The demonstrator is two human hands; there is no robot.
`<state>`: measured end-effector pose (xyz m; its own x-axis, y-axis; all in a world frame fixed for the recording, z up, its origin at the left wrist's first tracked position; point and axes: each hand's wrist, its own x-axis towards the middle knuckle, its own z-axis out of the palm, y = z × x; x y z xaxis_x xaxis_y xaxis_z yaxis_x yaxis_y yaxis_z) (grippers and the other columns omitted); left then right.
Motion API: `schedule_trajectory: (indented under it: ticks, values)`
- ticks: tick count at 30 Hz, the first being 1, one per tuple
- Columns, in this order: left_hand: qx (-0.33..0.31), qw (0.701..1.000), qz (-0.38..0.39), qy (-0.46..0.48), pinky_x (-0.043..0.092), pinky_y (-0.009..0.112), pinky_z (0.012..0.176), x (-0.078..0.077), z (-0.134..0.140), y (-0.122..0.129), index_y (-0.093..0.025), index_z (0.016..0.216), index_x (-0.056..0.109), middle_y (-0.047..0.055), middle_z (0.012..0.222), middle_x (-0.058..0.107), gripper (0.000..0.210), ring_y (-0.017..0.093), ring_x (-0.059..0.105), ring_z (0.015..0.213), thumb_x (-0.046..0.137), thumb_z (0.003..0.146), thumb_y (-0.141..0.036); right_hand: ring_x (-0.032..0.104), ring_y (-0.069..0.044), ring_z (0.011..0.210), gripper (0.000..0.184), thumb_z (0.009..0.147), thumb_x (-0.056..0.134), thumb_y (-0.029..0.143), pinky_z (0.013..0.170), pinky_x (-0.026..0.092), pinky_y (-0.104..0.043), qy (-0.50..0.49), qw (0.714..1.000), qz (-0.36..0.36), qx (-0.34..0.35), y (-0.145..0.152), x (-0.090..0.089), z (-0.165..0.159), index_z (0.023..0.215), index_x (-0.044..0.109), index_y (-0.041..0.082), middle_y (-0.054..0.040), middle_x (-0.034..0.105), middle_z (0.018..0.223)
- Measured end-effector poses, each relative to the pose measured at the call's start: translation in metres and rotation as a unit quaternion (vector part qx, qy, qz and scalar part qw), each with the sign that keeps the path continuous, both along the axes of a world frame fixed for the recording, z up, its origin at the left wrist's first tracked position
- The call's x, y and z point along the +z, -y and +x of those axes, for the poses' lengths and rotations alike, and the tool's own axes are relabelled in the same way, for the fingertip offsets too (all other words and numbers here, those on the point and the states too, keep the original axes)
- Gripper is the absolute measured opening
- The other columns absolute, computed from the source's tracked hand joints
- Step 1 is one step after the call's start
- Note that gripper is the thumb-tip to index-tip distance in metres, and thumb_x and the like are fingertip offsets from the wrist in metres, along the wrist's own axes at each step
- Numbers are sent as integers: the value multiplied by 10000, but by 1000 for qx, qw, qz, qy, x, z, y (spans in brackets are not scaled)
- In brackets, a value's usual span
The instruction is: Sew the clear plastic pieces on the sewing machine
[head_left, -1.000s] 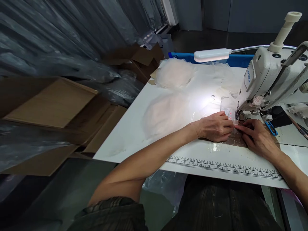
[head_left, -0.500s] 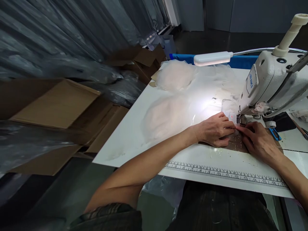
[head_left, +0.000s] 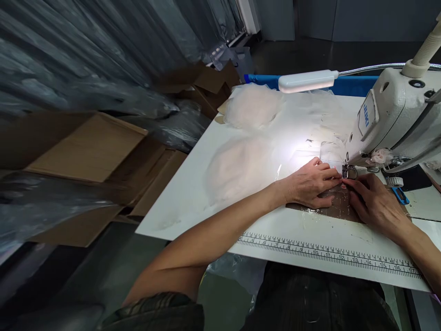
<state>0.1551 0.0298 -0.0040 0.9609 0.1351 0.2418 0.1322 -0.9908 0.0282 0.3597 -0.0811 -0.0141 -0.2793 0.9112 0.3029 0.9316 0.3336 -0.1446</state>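
A white sewing machine (head_left: 396, 105) stands at the right of the table. Just in front of its presser foot (head_left: 349, 172), my left hand (head_left: 312, 184) and my right hand (head_left: 377, 202) meet at the fingertips. The left fingers are curled and pressed down; thumb and index finger of the right are pinched together. Between the fingertips is something small and pale with a reddish spot (head_left: 343, 186), mostly covered by the fingers. A shiny brown plate (head_left: 339, 207) lies under both hands. Beyond the left hand is a clear guide plate (head_left: 330, 151).
Two heaps of pale sheer fabric, a near one (head_left: 237, 170) and a far one (head_left: 255, 105), lie on the white table (head_left: 182, 202). A lamp (head_left: 308, 81) hangs over it. A printed ruler (head_left: 327, 253) runs along the front edge. Cardboard boxes (head_left: 89, 147) stand at the left.
The view has shifted slightly, so the machine sits further right. A reddish spot seen beside the presser foot before now shows at my fingertips. Both hands stay close together there.
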Motion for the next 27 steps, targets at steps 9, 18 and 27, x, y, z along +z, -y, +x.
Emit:
schedule_trajectory:
  ticks: [9,18,27]
  values:
    - [46,999,-20,11,314,468,941,-1,2,1,-171,1139,651,87,1264,639,378,244,572,990,436,924,-396,636,-278,837,437,980,330,318,567,518,-353,43,999,-21,-13,-3,-2,0,1235,654,176,-183,614,1043]
    - [71,997,-34,-29,315,474,939,1,1,-2,-158,1306,571,108,1324,599,510,255,563,1012,423,946,-489,674,-283,913,387,973,388,350,771,576,-439,-114,993,-37,16,-6,11,18,1196,666,200,-137,681,1062]
    - [90,994,-36,-56,338,479,927,2,1,-2,-150,1357,535,126,1356,568,573,268,535,1030,422,944,-532,635,-261,774,466,981,324,527,672,554,-411,-223,958,-159,-81,-23,18,31,803,632,226,-66,655,767]
